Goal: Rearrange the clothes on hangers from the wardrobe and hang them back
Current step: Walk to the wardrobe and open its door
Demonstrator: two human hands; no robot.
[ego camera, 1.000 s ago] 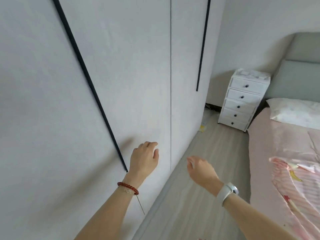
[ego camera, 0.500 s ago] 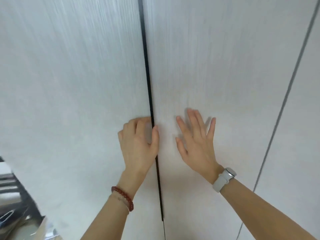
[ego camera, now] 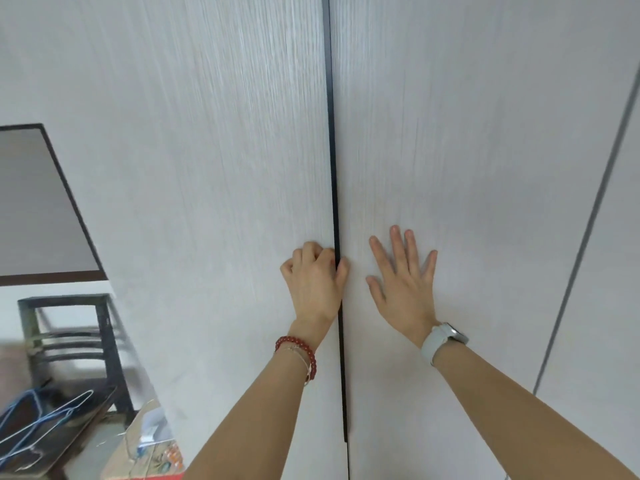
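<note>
Pale wood-grain wardrobe doors (ego camera: 214, 168) fill the view, closed. Left hand (ego camera: 317, 282) grips the black handle strip (ego camera: 335, 188) at the door seam, fingers curled round its edge. Right hand (ego camera: 403, 280) lies flat, fingers spread, on the right door. Wire hangers (ego camera: 38, 422) rest on a dark surface at lower left.
</note>
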